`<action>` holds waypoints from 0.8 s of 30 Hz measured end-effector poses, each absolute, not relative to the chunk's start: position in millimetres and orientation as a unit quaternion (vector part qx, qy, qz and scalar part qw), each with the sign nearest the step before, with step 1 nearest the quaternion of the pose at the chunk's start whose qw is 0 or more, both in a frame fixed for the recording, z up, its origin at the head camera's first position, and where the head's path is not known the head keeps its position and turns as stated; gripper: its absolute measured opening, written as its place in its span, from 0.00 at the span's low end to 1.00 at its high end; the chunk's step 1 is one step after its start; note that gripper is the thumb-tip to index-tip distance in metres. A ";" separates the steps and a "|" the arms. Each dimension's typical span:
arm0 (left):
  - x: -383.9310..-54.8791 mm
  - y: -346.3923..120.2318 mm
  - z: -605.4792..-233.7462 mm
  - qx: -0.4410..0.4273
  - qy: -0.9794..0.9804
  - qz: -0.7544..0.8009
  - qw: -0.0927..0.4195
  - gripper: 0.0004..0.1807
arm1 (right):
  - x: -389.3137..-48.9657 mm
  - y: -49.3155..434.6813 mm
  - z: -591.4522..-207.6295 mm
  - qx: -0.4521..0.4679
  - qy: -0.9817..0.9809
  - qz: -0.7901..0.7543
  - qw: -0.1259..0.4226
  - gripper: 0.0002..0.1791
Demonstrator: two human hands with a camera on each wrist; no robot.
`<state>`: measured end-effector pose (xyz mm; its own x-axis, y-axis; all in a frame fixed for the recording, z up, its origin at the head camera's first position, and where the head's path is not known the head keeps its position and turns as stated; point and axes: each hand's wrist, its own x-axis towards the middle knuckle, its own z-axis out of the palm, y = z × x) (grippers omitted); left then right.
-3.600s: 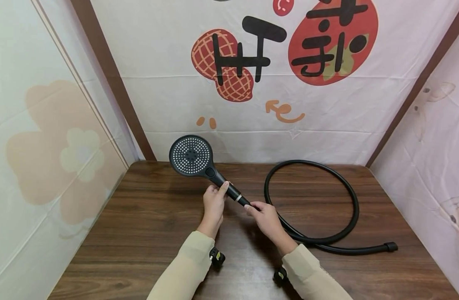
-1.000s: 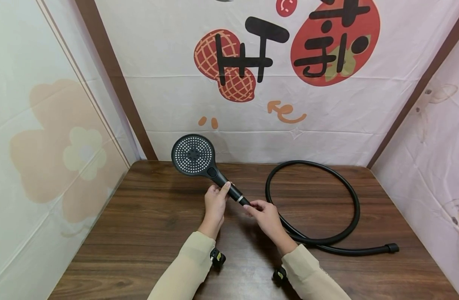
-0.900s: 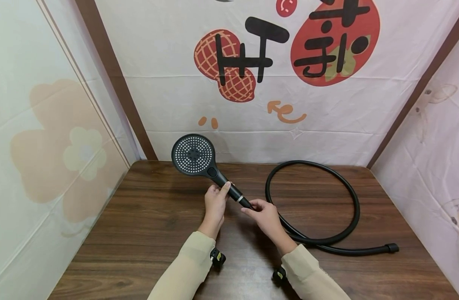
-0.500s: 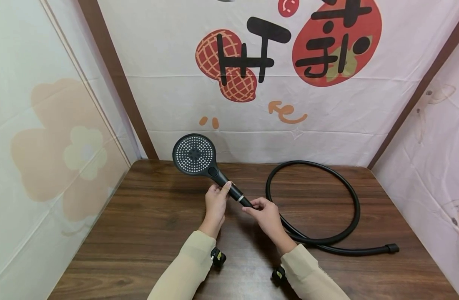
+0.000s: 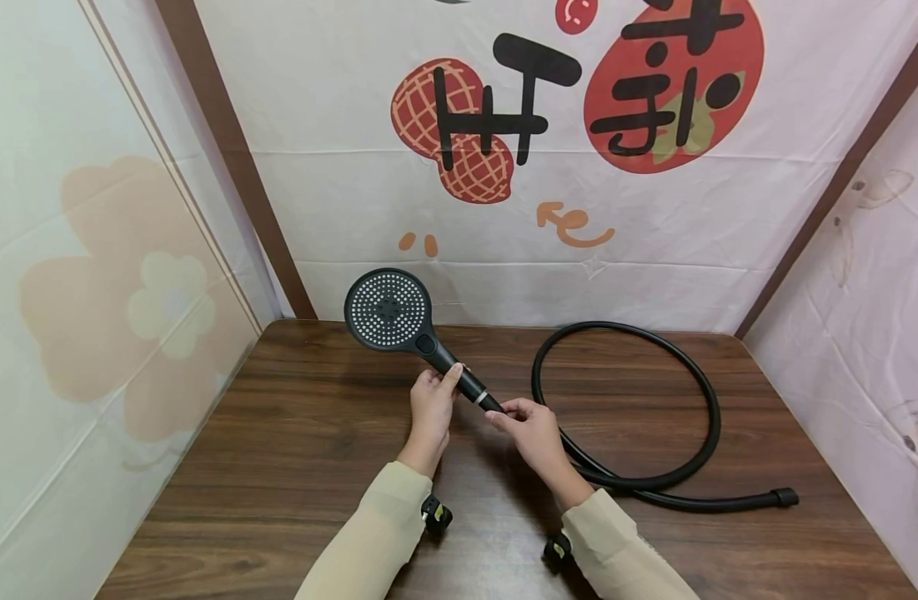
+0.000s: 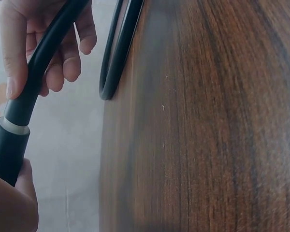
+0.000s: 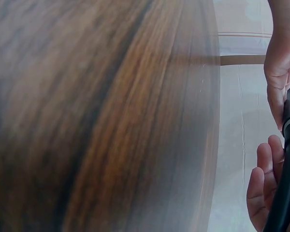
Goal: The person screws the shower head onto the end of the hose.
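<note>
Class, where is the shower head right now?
The shower head is left of centre in the head view, just beyond the left hand, which grips its handle.

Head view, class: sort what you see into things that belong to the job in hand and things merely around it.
In the job:
shower head, gripped by the left hand
hose, held by the right hand

Merely around:
table
printed cloth
</note>
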<state>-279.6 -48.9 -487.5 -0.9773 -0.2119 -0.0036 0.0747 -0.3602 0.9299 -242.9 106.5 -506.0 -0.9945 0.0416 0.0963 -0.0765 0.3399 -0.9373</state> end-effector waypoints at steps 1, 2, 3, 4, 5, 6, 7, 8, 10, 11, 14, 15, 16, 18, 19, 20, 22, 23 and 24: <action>-279.4 -48.9 -487.3 0.062 -0.558 -0.823 0.087 0.14 | -242.4 106.5 -505.6 0.011 -0.817 0.575 0.048 0.14; -279.1 -48.8 -487.2 0.062 -0.558 -0.823 0.087 0.14 | -242.2 106.5 -505.2 0.012 -0.815 0.577 0.044 0.13; -278.9 -48.8 -487.1 0.062 -0.559 -0.822 0.087 0.14 | -241.7 106.5 -504.7 0.011 -0.814 0.580 0.040 0.13; -278.7 -48.8 -486.9 0.062 -0.559 -0.822 0.087 0.14 | -241.1 106.6 -504.1 0.011 -0.813 0.581 0.036 0.13; -278.5 -48.8 -486.7 0.062 -0.561 -0.821 0.086 0.14 | -240.6 106.7 -503.6 0.011 -0.812 0.582 0.034 0.13; -278.4 -48.8 -486.5 0.063 -0.562 -0.821 0.085 0.14 | -240.1 106.9 -503.0 0.011 -0.812 0.583 0.031 0.13; -278.2 -48.8 -486.3 0.064 -0.563 -0.820 0.084 0.14 | -239.6 107.1 -502.4 0.011 -0.812 0.583 0.029 0.13; -278.0 -48.7 -486.0 0.065 -0.564 -0.819 0.084 0.14 | -239.1 107.4 -501.9 0.011 -0.813 0.582 0.027 0.13; -277.6 -48.7 -485.5 0.067 -0.564 -0.819 0.083 0.14 | -238.6 108.0 -501.3 0.016 -0.814 0.580 0.026 0.14; -277.6 -48.7 -485.5 0.067 -0.564 -0.819 0.083 0.13 | -238.6 108.1 -501.3 0.018 -0.815 0.579 0.025 0.14; -277.4 -48.9 -485.8 0.063 -0.566 -0.818 0.085 0.14 | -239.1 108.6 -501.4 0.028 -0.816 0.577 0.022 0.15; -277.4 -48.9 -486.0 0.062 -0.566 -0.817 0.086 0.14 | -239.3 108.6 -501.5 0.030 -0.815 0.578 0.021 0.16; -277.5 -48.9 -486.2 0.062 -0.565 -0.818 0.086 0.14 | -239.4 108.6 -501.6 0.029 -0.816 0.578 0.018 0.16; -278.0 -49.0 -486.8 0.062 -0.566 -0.818 0.086 0.15 | -239.7 108.6 -501.3 0.028 -0.817 0.576 0.016 0.17; -278.2 -49.0 -486.9 0.062 -0.565 -0.818 0.086 0.14 | -239.8 108.6 -501.2 0.024 -0.819 0.573 0.016 0.17; -278.6 -48.9 -487.1 0.063 -0.565 -0.818 0.085 0.14 | -239.6 108.4 -500.7 0.021 -0.822 0.569 0.016 0.17; -279.3 -49.0 -487.7 0.063 -0.564 -0.819 0.084 0.13 | -239.7 108.3 -499.8 0.015 -0.828 0.560 0.022 0.17; -279.7 -49.1 -488.0 0.062 -0.564 -0.819 0.084 0.13 | -239.8 107.9 -499.5 0.013 -0.829 0.558 0.026 0.17; -279.8 -49.2 -488.0 0.061 -0.564 -0.819 0.084 0.13 | -239.8 107.7 -499.1 0.011 -0.830 0.557 0.030 0.16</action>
<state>-279.8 -49.2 -488.0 -0.9783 -0.2073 -0.0051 0.0692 -0.3494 0.9344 -239.8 107.7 -499.1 -0.9980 0.0158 0.0618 -0.0512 0.3797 -0.9237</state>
